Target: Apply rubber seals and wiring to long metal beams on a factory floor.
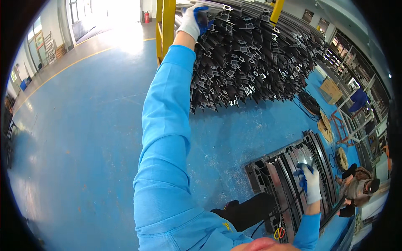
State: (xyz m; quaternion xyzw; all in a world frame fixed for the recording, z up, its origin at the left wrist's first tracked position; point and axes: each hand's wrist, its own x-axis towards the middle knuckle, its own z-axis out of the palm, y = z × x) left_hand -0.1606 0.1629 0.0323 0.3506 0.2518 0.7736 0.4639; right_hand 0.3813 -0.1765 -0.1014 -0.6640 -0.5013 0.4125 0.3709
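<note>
My left hand point(195, 20), in a white and blue glove, reaches up and grips the end of a dark metal profile at the top of a big stack of aluminium profiles point(251, 58). The blue sleeve runs down the middle of the view. My right hand point(309, 182), also gloved, rests low on the right against a bundle of grey profiles point(289, 167) lying in front of me, fingers curled on one of them.
A yellow steel post point(166, 25) stands beside the stack. The floor point(83, 125) is blue with a yellow line. Scissors with yellow and red handles point(279, 232) lie near my right arm. Another person point(358, 186) crouches at the right, by racks and cable coils.
</note>
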